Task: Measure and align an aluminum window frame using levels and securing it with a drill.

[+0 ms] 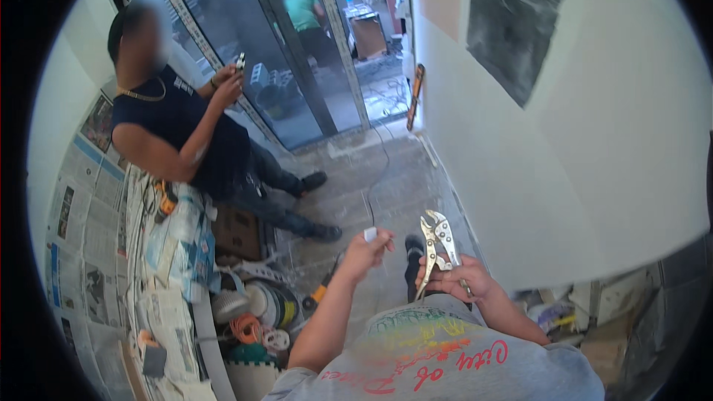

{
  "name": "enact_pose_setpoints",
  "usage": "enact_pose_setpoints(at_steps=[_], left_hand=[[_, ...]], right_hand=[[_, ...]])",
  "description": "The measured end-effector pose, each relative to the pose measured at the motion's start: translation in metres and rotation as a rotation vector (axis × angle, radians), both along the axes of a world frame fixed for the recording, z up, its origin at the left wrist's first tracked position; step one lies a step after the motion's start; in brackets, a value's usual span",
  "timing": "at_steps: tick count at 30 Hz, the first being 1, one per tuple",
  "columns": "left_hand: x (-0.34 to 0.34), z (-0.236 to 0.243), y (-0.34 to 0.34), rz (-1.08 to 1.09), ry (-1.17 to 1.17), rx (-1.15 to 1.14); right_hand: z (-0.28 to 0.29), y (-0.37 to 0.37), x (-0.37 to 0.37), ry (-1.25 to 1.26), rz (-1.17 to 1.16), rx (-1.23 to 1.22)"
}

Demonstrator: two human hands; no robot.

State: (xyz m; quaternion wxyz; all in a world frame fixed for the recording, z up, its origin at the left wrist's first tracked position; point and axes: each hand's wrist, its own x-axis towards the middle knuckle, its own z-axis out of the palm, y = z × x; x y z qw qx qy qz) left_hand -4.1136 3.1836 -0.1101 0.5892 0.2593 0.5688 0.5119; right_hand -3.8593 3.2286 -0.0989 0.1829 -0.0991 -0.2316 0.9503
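Note:
In my right hand point(469, 282) is a pair of silver locking pliers point(443, 236). Their jaws are parted and point away from me, and my fingers wrap round the handles. My left hand point(362, 258) is closed, pinching a small white piece point(370, 234) at its fingertips; its exact kind is too small to make out. Both hands are held in front of my body above the floor, apart from each other. A dark cord point(386, 163) on the floor runs up to behind the white piece; whether they join, I cannot tell.
A person point(182, 130) stands at the left, holding a small item point(241, 62). A newspaper-covered surface point(174, 252) bears a drill point(165, 200). Buckets point(267, 304) and an orange cord point(246, 327) crowd beneath. A spirit level point(416, 96) leans by the glass door point(297, 52); a white wall is right.

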Motion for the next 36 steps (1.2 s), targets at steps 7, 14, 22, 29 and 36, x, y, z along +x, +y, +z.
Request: enact_pose_setpoints(at_steps=[7,14,22,29,36], left_hand=[[-0.116,0.000,0.182,0.168,-0.083,-0.074],[-0.243,-0.017,0.296,0.436,-0.152,-0.082],[-0.361,-0.055,0.511,0.083,-0.149,-0.051],[-0.481,-0.011,0.708,0.057,0.004,-0.016],[-0.495,-0.021,0.779,-0.009,0.111,0.162]], right_hand=[[0.034,0.267,-0.155,-0.122,0.018,0.068],[0.035,0.446,-0.319,-0.123,0.133,0.171],[-0.007,0.594,-0.436,-0.214,-0.140,0.091],[-0.011,0.752,-0.547,-0.086,-0.130,-0.063],[-0.050,0.853,-0.588,0.033,-0.039,-0.114]])
